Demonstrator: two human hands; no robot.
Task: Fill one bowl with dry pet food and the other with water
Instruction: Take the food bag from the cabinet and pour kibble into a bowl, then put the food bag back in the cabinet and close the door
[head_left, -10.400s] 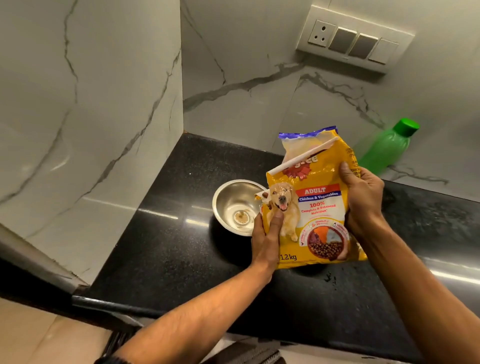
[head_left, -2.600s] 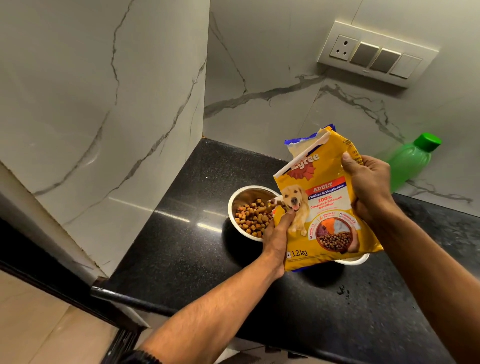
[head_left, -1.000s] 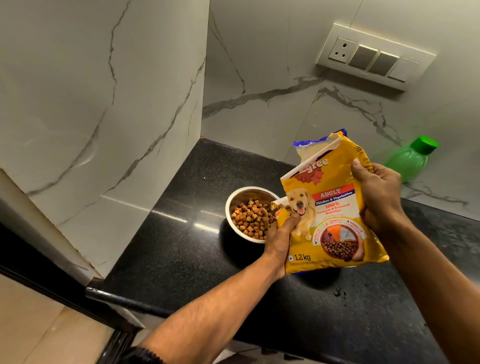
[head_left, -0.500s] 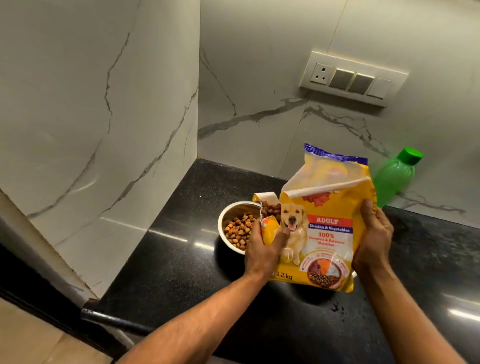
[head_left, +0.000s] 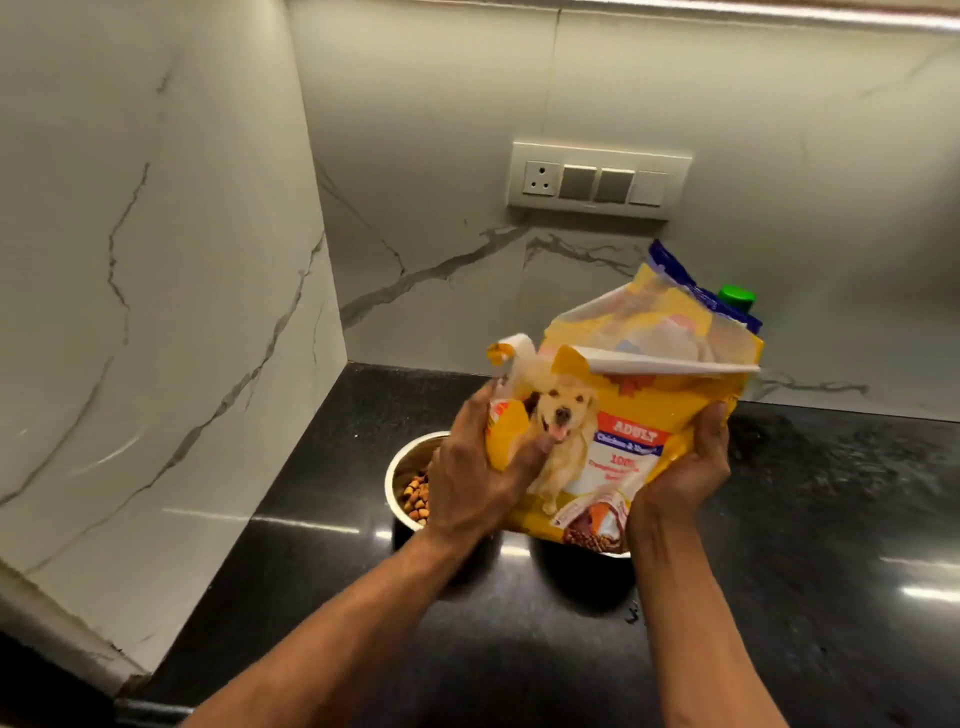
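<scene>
Both hands hold the yellow dog food bag (head_left: 623, 431) upright above the black worktop (head_left: 779, 597): the left hand (head_left: 470, 478) grips its torn corner, thumb pressed across the printed puppy, and the right hand (head_left: 685, 473) cups the opposite edge. The steel bowl (head_left: 408, 470) beneath already holds kibble (head_left: 417, 500). With the top gaping, a careless tilt could scatter kibble. A 2nd bowl (head_left: 615, 554) shows only a rim sliver, and the green bottle cap (head_left: 736, 297) just peeks behind.
</scene>
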